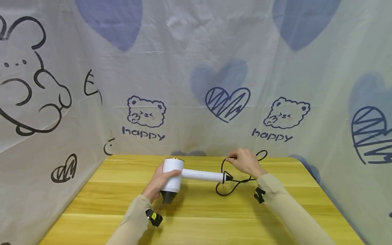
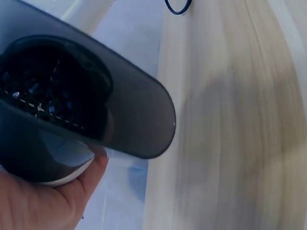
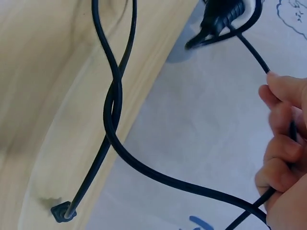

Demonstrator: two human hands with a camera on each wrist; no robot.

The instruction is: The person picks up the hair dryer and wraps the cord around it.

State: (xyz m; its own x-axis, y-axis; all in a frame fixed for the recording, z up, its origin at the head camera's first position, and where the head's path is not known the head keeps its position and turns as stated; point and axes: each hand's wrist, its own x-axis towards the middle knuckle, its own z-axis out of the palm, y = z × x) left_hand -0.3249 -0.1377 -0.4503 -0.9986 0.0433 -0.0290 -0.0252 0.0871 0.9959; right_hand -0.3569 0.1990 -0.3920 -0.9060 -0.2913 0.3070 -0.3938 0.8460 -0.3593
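Note:
A white hair dryer (image 1: 200,175) with a dark nozzle (image 1: 168,196) is held above the table, its handle pointing right. My left hand (image 1: 159,182) grips its barrel, the thumb across the near side. The left wrist view looks into the nozzle's dark mouth (image 2: 144,115). From the handle's end runs a black cord (image 1: 225,194) in loose loops, wound about itself near the handle. My right hand (image 1: 245,161) pinches the cord to the right of the handle, fingers curled round it in the right wrist view. A small black plug (image 3: 62,212) at a cord end shows over the tabletop there.
The yellow wood-grain table (image 1: 196,224) lies under both hands. A pale curtain (image 1: 183,102) with hearts and bears stands behind the table and on both sides. Each sleeve carries a small black wrist camera, the left one (image 1: 154,217) and the right one (image 1: 259,195).

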